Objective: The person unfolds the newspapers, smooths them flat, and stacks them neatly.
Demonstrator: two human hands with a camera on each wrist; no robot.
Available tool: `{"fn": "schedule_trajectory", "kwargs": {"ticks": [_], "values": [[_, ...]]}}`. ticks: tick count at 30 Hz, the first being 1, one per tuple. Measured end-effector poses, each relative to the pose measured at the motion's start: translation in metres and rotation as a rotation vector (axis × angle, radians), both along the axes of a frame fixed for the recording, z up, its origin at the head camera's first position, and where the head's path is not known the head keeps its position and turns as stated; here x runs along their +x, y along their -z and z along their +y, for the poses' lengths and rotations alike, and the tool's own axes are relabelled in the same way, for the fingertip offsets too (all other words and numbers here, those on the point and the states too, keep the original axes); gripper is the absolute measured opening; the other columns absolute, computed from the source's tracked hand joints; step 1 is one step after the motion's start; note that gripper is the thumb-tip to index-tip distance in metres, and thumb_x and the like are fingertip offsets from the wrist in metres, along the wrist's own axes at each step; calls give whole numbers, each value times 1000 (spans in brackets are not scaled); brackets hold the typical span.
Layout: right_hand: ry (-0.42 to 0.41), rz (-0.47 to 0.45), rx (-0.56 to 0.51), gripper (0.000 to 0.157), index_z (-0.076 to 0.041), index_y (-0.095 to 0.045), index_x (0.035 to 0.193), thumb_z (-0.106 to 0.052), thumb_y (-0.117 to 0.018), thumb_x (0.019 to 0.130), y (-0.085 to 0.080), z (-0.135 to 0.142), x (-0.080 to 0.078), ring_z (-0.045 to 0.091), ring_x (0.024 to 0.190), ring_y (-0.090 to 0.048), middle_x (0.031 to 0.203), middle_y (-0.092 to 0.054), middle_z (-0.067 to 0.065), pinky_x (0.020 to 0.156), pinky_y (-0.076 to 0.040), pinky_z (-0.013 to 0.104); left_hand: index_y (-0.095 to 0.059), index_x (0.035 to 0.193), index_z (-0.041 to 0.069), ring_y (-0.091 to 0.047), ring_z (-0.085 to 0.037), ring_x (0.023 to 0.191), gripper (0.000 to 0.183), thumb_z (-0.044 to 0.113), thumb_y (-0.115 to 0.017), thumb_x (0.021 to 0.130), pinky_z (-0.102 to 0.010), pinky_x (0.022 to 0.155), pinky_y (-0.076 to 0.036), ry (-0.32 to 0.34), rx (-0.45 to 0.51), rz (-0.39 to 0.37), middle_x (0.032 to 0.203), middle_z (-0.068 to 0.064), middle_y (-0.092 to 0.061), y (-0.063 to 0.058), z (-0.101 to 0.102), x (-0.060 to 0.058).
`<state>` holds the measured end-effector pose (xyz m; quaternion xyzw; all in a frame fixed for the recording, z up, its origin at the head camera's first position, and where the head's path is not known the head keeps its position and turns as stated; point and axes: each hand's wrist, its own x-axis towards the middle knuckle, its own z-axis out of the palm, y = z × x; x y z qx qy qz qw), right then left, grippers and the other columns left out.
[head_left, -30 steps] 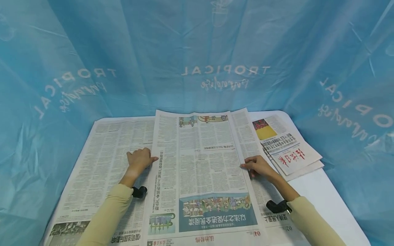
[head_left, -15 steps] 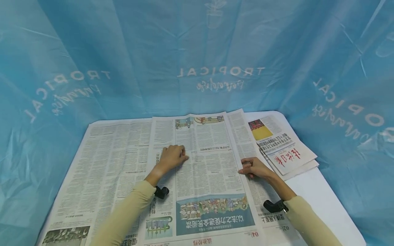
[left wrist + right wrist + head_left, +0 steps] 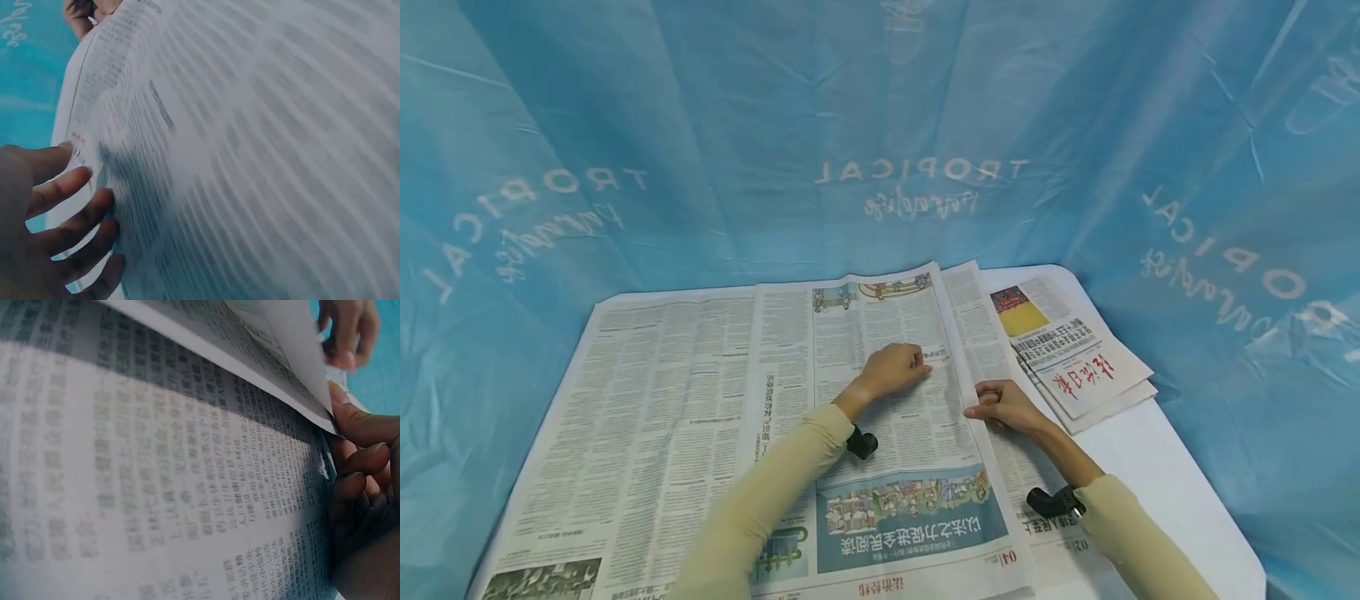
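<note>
A folded newspaper sheet (image 3: 887, 433), with a blue illustrated panel near its lower end, lies over other newspaper pages on the table. Its right edge is pinched by my right hand (image 3: 1011, 407); in the right wrist view the thumb (image 3: 359, 422) presses on top and the other fingers curl beneath, where the edge lifts off the page below. Over the middle of the same sheet is my left hand (image 3: 891, 371), fingers slightly bent and nothing gripped. The left wrist view shows its fingers (image 3: 81, 222) spread, tips right at the paper.
An opened newspaper page (image 3: 655, 400) spreads across the table's left side. Another page (image 3: 981, 325) shows under the sheet's right edge. A folded newspaper stack (image 3: 1082, 367) with red lettering lies at the right on the white table (image 3: 1172, 483). Blue printed curtains (image 3: 880, 100) surround the table.
My left hand has moved from the sheet's left edge rightward across it, toward my right hand. The right hand stays at the right edge.
</note>
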<state>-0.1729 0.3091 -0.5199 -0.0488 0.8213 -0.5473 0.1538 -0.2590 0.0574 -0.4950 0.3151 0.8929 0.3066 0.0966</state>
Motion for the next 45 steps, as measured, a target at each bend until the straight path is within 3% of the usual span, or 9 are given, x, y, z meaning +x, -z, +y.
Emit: {"fn": "schedule_trajectory", "kwargs": {"ticks": [8,13,16,21,25,29,35,39,45], "values": [[38,-12,28,38,-8,-43,75,-18,-79,83,-1,-5,2,7,44,-23,54,-22,-8,46,-25,24,-65,84,13,-46,-10,52,35,42,-54,99,-25,48,-36,-153,191,-158,67,3,-57,-1,33,-5],[64,-29,60,34,-6,-51,80,-19,-82,80,0,-7,1,7,42,-21,52,-23,-8,44,-26,24,-47,61,16,-35,-10,46,51,54,-54,95,-26,45,-29,-245,142,-203,51,5,-37,-7,50,-2],[77,-17,77,33,-5,-52,80,-17,-82,79,0,-8,1,7,42,-21,51,-24,-8,44,-25,23,-42,58,18,-37,-12,46,54,58,-56,92,-28,45,-31,-292,80,-208,51,5,-37,-9,58,1],[82,33,87,28,-1,-53,81,-9,-80,80,-3,-14,3,5,45,-22,51,-26,-8,47,-25,22,-41,57,18,-35,-13,46,49,47,-58,92,-29,45,-30,-330,30,-205,51,4,-36,-10,61,2],[68,67,91,28,0,-50,78,-7,-77,83,-18,-22,12,6,48,-20,54,-24,-7,51,-25,23,-36,50,18,-24,-11,41,51,33,-56,94,-26,42,-22,-312,77,-246,45,5,-30,-12,59,1],[56,94,65,35,-4,-40,73,-11,-69,91,-25,-24,16,5,46,-19,54,-21,-8,47,-25,24,-35,48,18,-25,-10,39,52,22,-54,96,-23,41,-19,-228,173,-266,43,5,-33,-15,51,1],[43,88,16,26,5,-57,85,-15,-55,101,-17,-16,10,7,40,-35,49,-38,-1,40,-31,24,-64,70,1,-58,-28,55,34,13,-51,98,-21,49,-36,-89,266,-273,69,-16,-68,-21,31,-1],[10,131,29,28,8,-50,78,-10,-56,99,-16,-16,9,7,39,-37,48,-39,-1,41,-30,22,-70,89,-5,-68,-38,82,28,14,-52,101,-32,67,-54,-50,317,-354,88,-21,-72,-29,13,-5],[9,104,43,25,9,-51,82,-8,-58,98,-22,-17,12,8,40,-37,49,-40,2,41,-29,20,-64,96,-6,-64,-43,94,26,15,-50,103,-52,85,-51,-33,438,-506,98,-23,-70,-47,-26,-7]]}}
